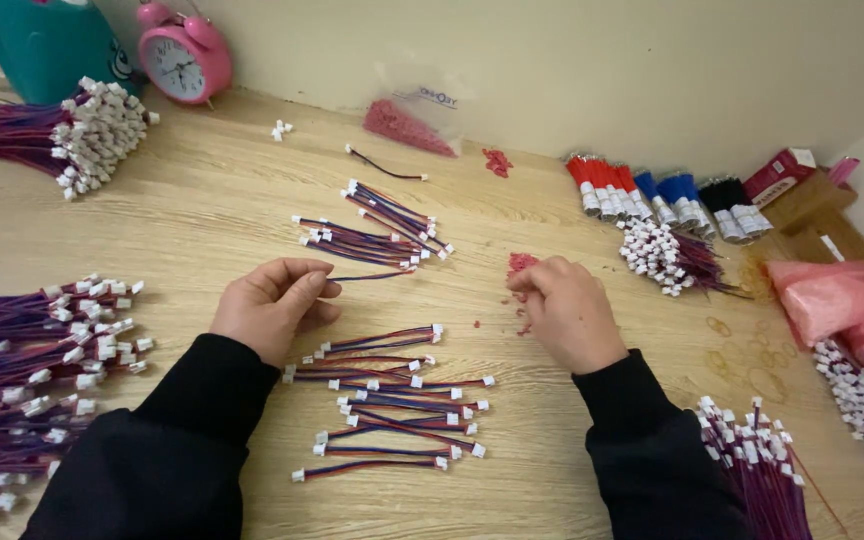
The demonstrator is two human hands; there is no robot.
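While left hand [272,305] pinches short red-blue wire [372,275] at its left end, wire runs left-right at frame centre, free end pointing right toward right hand [564,312]. Right hand nearer small red pieces [522,263], fingertips closed over them; what sits in the pinch cannot be told. Gap separates wire tip from right fingers. Finished wire leads [392,410] lie between both wrists, lower centre, axes also left-right.

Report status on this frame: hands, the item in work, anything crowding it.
Left hand pinching a thin red-and-blue wire lead. Right hand closed at the small red bits pile. Loose white-plugged leads lie between the hands, not touching.
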